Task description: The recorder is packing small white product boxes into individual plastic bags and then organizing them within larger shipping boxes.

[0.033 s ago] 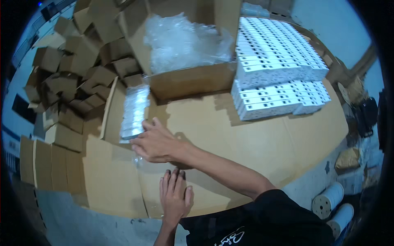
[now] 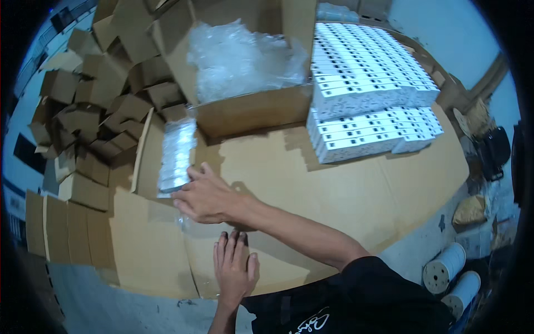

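Observation:
A row of white pieces in clear plastic wrap (image 2: pixel 179 147) lies inside a shallow open cardboard box (image 2: pixel 142 158), left of the middle. My right hand (image 2: pixel 206 197) reaches across from the right to the near end of that row. Its thumb and index finger close together on the clear plastic there, while its other fingers are bent and raised a little. A loose bit of the film shows below the thumb. What lies under the palm is hidden. Nearer to me, my left hand (image 2: pixel 232 267) rests flat and empty on the cardboard-covered table (image 2: pixel 311 217), fingers stretched forward.
Stacked rows of white slotted pieces (image 2: pixel 378 94) stand at the back right. Behind the table's middle, a large carton (image 2: pixel 256 111) holds crumpled clear plastic (image 2: pixel 245 61). Many folded brown boxes (image 2: pixel 83 122) pile up on the left. White spools (image 2: pixel 445 267) lie at the lower right.
The whole view has shifted slightly, so things sit a little further left. Both hands keep their places and poses.

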